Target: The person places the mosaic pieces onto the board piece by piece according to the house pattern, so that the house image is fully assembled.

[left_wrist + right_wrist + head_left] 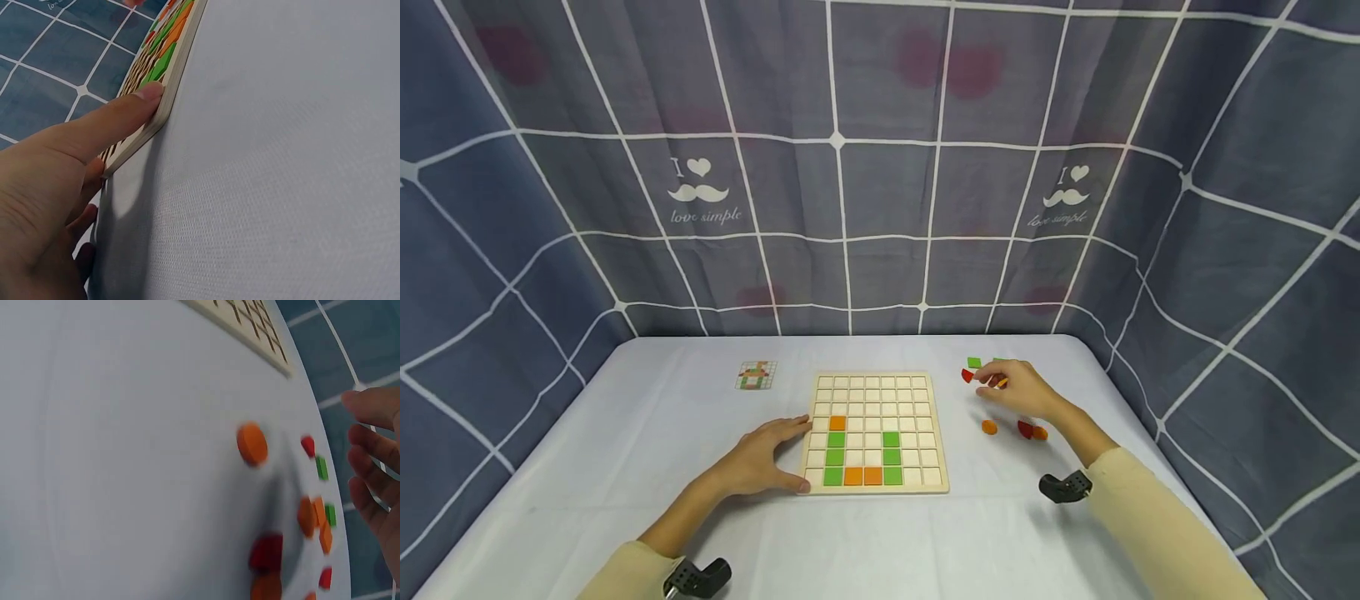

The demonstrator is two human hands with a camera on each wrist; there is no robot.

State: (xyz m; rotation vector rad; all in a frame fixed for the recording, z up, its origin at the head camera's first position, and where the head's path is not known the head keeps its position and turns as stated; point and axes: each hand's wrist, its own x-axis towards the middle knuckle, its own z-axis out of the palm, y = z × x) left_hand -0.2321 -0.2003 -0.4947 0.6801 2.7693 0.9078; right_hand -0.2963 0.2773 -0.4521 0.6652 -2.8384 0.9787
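A light wooden grid board [880, 490] lies on the table, with green and orange square tiles in some of its cells. My left hand [762, 458] rests against the board's left edge, fingers spread; in the left wrist view the thumb [125, 119] touches the rim near a corner. To the right of the board, my right hand [1018, 387] hovers over loose pieces with its fingers loosely bent. No piece shows between those fingers in the right wrist view. Near that hand lie a red piece [967, 376], a green piece [973, 362] and an orange round piece [989, 427].
A small printed card [756, 375] with a coloured grid picture lies behind the board to the left. Closer on the right, a dark red piece [1025, 429] touches an orange piece [1040, 433]. A grey-blue checked curtain [880, 192] surrounds the white-covered table [865, 542].
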